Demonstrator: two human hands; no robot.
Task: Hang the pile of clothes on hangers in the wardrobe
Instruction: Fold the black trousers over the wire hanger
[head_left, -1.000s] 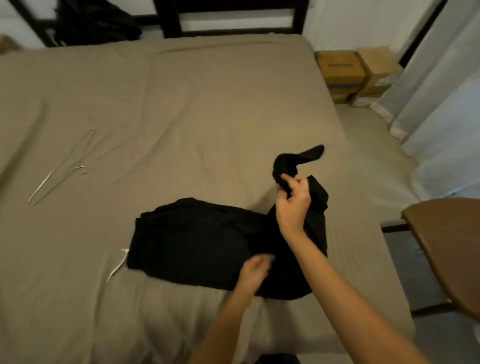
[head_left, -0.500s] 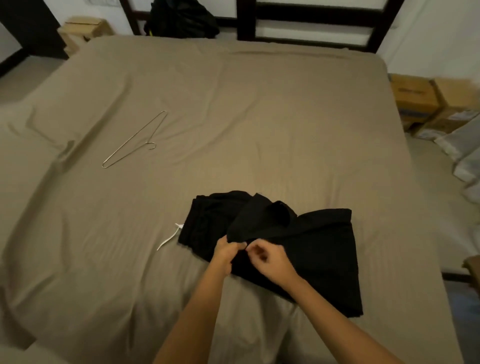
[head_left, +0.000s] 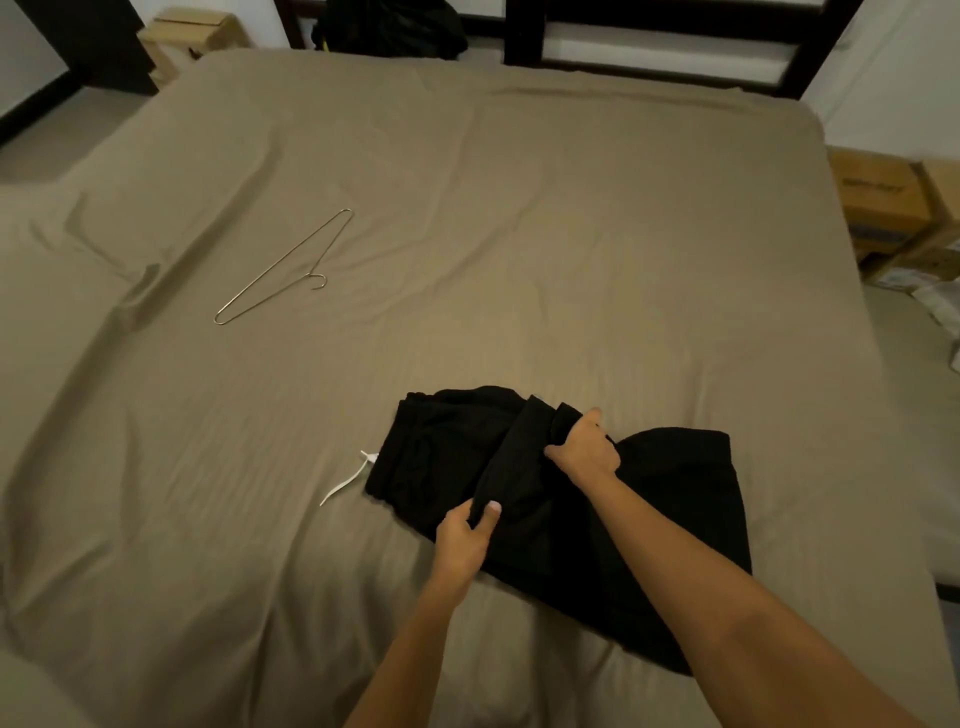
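A wire hanger (head_left: 283, 267) lies on the bed (head_left: 571, 234), well apart to the left of the black garment (head_left: 441, 457), which lies near the front edge. The left hand (head_left: 465, 538) pinches the near end of a raised fold; the right hand (head_left: 584, 449) grips its far end. The fold wants pulling taut and even between them, so it drapes over the hanger without bunching.

Left hand (head_left: 464, 540), right hand (head_left: 586, 453), fingers curled

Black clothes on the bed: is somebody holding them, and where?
Yes. The left hand pinches the black clothes at the near end of a folded edge; the right hand grips the far end.
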